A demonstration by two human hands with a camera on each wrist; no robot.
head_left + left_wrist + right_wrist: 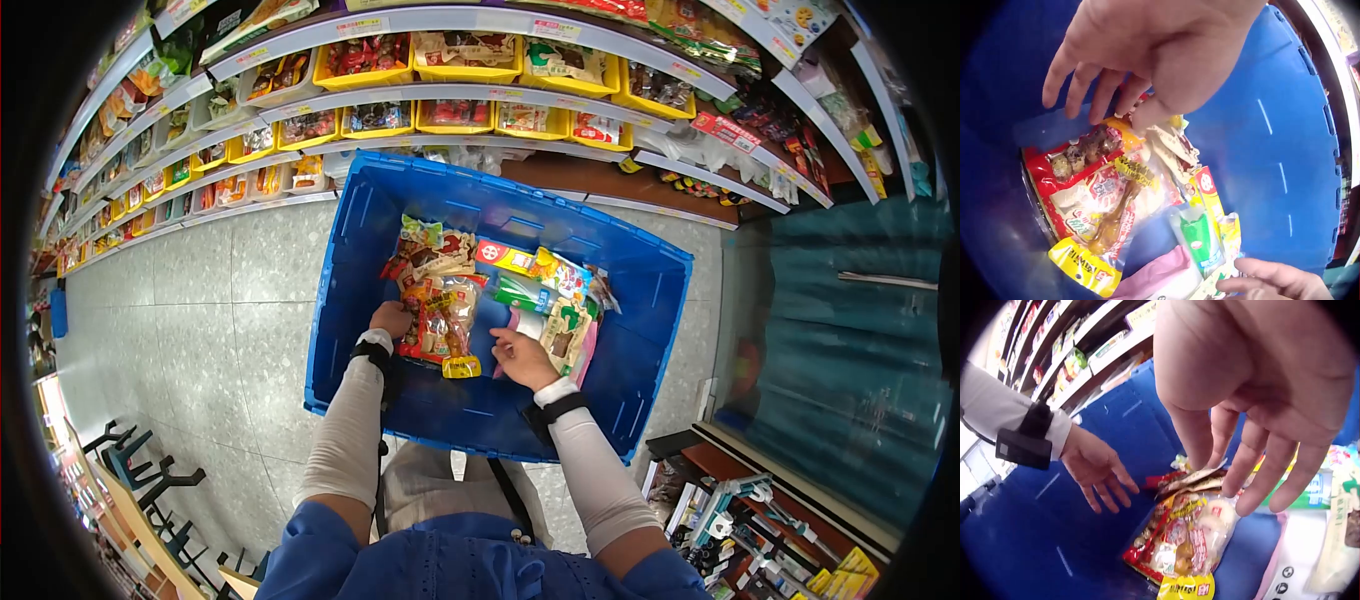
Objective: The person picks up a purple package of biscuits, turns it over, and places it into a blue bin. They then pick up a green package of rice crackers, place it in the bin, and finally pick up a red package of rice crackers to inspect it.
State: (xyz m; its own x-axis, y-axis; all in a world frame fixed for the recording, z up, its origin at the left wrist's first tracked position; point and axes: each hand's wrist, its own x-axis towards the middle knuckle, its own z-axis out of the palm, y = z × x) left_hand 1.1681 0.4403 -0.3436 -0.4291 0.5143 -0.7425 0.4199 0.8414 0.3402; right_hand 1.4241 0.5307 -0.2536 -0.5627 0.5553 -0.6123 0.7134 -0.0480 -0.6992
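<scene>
Snack packets lie in a blue crate. On the left is a pile with a red-edged packet and, on top, a clear packet with a yellow end. The left hand is at the pile's left edge; in the left wrist view this hand hangs over the packets, fingers extended, holding nothing visible. The right hand hovers above a pink and white packet, fingers loosely bent and empty; in the right wrist view the right hand shows spread fingers. A green packet lies beyond it.
Shelves with yellow bins of packaged snacks stand beyond the crate. Tiled floor lies to the left, a teal curtain-like surface to the right. Racks of goods stand at lower right, dark hooks at lower left.
</scene>
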